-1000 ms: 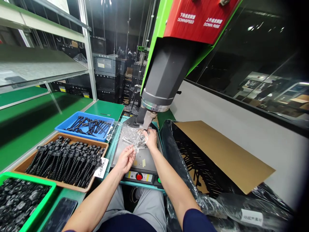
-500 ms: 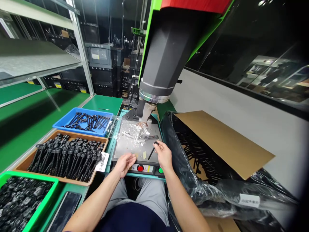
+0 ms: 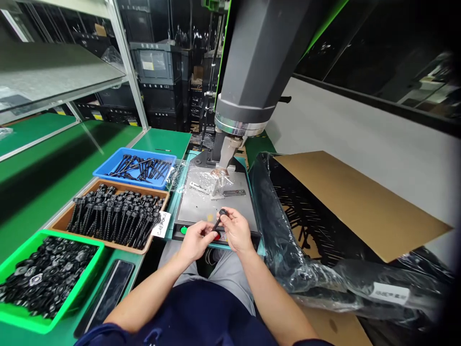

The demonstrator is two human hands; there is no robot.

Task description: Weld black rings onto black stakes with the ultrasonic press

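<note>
Between both hands, over the front of the machine's metal plate (image 3: 187,211), is a black rod with a round head (image 3: 217,222). My right hand (image 3: 236,231) pinches it near the head. My left hand (image 3: 196,240) has its fingers closed at the rod's lower end, near the red button (image 3: 217,236). A metal horn (image 3: 227,156) points down at clear plastic film on the plate, behind my hands. To the left, an orange-brown tray (image 3: 59,221) holds many similar headed rods standing at a slant.
A blue tray (image 3: 103,168) of black rods and a green bin (image 3: 43,327) of small black parts stand left. A phone (image 3: 106,295) lies beside the bin. At right, a plastic-lined box holds black rods, partly under a cardboard sheet (image 3: 345,192). The grey machine head (image 3: 252,67) hangs above.
My left hand has moved right and closed on the rod's lower end. My right hand has brought the rod left, toward it. The view has shifted, showing more of the green bin.
</note>
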